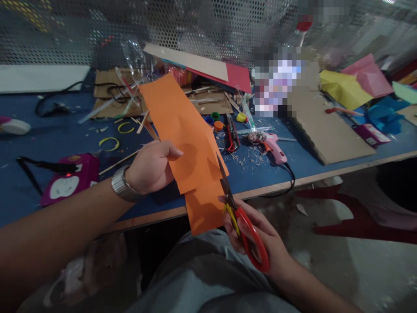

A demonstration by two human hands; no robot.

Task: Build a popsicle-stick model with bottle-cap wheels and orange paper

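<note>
My left hand [154, 167], with a metal watch [124, 184] on the wrist, is closed on the left edge of some orange paper [182, 134], its thumb lying on top. The paper is held up over the front of the table, and a lower piece or flap of it hangs beneath the main sheet. In my right hand [257, 230] are scissors [249, 243] with red and yellow handles. Their dark blades point up and away from me at the paper's right edge. Whether the blades are parted is hard to make out.
The blue table [130, 213] carries a pink glue gun [275, 148], a red cutter knife [232, 132], coloured caps [218, 125], cardboard [329, 130], wooden sticks and scraps. A purple power strip [70, 178] sits at left. A red chair [339, 213] stands at right.
</note>
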